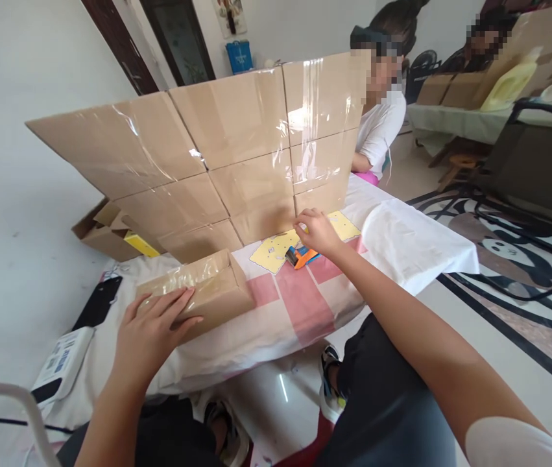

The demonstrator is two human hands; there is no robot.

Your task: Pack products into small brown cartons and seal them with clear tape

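Matt cardbd box (pixel 229 293) w/ glossy clear tape (pixel 210 267)

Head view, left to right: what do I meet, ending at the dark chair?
White printed item, left hand on a taped box, right hand by an orange tool, person in white, dark chair.

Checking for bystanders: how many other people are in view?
2: a person in white past the right end of the cardboard partition; a person in dark clothing farther back, right. The partition may hide others.
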